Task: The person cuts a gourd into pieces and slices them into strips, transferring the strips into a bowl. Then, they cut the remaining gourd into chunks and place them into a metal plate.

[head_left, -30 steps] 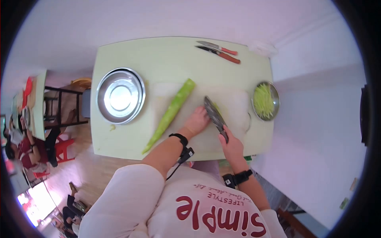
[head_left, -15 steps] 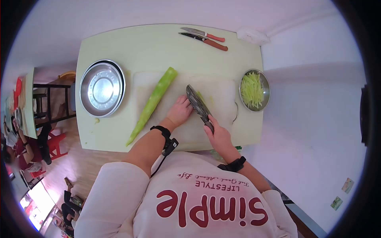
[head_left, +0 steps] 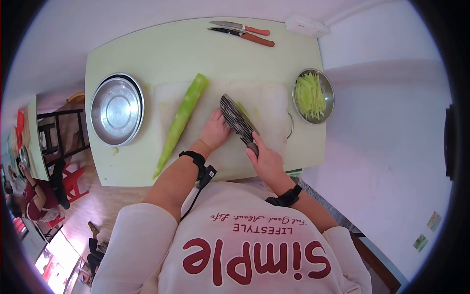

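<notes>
My right hand (head_left: 268, 159) is wrapped round the dark handle of a kitchen knife (head_left: 236, 116) with a black-and-white streaked blade. The blade slants over a white cutting board (head_left: 274, 103). Left of the blade, close against it, my left hand (head_left: 215, 129) rests on the board with its fingers curled; whatever lies under them is hidden. Thin green slices (head_left: 242, 109) show just right of the blade. A long, peeled green stem (head_left: 183, 117), resembling celtuce, lies diagonally to the left of my left hand, apart from it.
Stacked metal basins (head_left: 116, 111) stand at the table's left. A metal bowl (head_left: 331, 98) of green shreds (head_left: 310, 95) sits at the right edge. An orange-handled knife (head_left: 257, 31) and a brown-handled knife (head_left: 257, 39) lie at the back. Another person (head_left: 41, 196) is at far left.
The whole view has shifted slightly, so the table appears farther up and left. Both hands and the knife keep nearly the same place on the board.
</notes>
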A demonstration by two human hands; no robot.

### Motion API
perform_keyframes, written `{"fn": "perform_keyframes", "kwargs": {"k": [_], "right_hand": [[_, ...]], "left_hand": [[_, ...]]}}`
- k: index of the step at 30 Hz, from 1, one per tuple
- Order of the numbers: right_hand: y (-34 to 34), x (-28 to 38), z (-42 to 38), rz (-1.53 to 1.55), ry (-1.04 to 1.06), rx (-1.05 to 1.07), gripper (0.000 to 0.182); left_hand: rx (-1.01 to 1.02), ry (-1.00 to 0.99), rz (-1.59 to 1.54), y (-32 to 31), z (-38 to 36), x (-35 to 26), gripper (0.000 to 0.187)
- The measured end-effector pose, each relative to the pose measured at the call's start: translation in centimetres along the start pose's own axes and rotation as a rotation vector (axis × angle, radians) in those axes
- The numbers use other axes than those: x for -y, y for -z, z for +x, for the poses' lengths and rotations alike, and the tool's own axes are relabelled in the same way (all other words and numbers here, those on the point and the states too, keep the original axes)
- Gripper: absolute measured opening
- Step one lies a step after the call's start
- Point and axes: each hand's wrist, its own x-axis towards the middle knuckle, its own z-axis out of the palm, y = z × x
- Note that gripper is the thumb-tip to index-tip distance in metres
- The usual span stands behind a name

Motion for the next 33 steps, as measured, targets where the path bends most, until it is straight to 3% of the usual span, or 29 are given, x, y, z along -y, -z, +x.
{"fn": "perform_keyframes", "kwargs": {"k": [22,25,29,32,33], "right_hand": [[-0.5,0.7,0.9,0.117,-0.096,-0.001,0.050],[-1.9,-0.5,2.0,0.171,-0.015,-0.113,0.050],[-1.9,-1.1,2.7,0.140,-0.029,-0.045,0.050],[-2.0,-1.9,2.7,0.232,-0.016,-0.040,0.050],[-1.8,-2.3,2.9,0.410,-0.073,-0.031,0.050]], "left_hand": [[-0.008,-0.005,-0.010,0.7,0.4,-0.3,0.024],[-0.053,-0.006,-0.009,0.6,0.6,-0.5,0.023],[-0.035,0.014,0.017,0.5,0.7,-0.5,0.025],[-0.057,-0.001,0.017,0.9,1.1,-0.7,0.026],[-0.086,-0.026,0.000,0.9,1.3,-0.7,0.026]]}}
